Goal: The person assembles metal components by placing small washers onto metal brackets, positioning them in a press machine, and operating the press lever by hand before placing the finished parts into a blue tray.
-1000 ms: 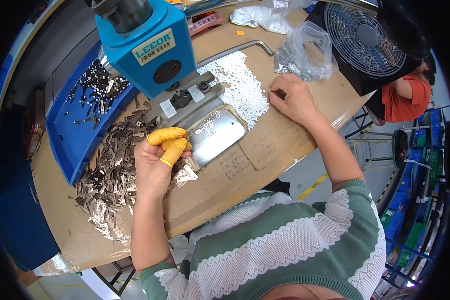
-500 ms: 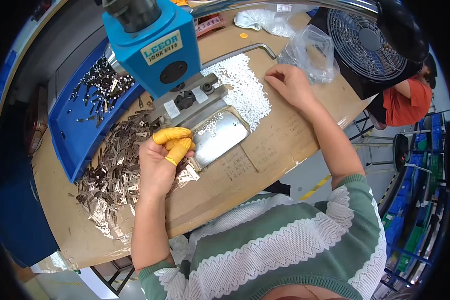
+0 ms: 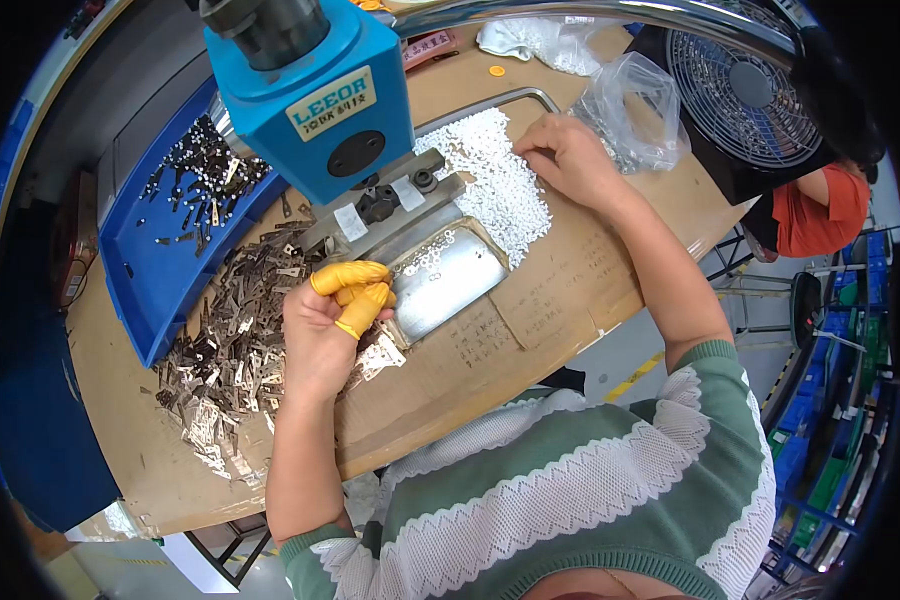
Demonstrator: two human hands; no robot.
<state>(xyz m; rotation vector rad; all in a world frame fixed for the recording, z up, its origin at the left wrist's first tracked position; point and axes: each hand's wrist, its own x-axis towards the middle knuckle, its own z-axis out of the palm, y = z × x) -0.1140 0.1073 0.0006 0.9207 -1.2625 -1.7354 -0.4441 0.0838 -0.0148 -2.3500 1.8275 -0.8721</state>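
Yellow finger cots cover the fingertips of my left hand (image 3: 322, 335), which is closed in a pinch at the left side of a shiny metal plate (image 3: 450, 290). Whatever it pinches is hidden. Loose flat metal strips (image 3: 245, 330) lie in a heap beside it. My right hand (image 3: 573, 165) has its fingers bent together at the right edge of a pile of small white parts (image 3: 490, 175); anything between the fingertips is too small to make out. A few small ring-like pieces (image 3: 435, 250) rest on the plate's upper part.
A blue press head (image 3: 315, 100) stands over a metal fixture (image 3: 385, 215) behind the plate. At left is a blue tray (image 3: 155, 270) holding dark strips and white parts. A clear plastic bag (image 3: 635, 110) and a fan (image 3: 745, 90) are at right. Beyond sits a person in red (image 3: 820, 215).
My right hand has shifted left onto the edge of the white pile, its fingers more bent. My left hand keeps its pinch in about the same place. The whole view has moved slightly.
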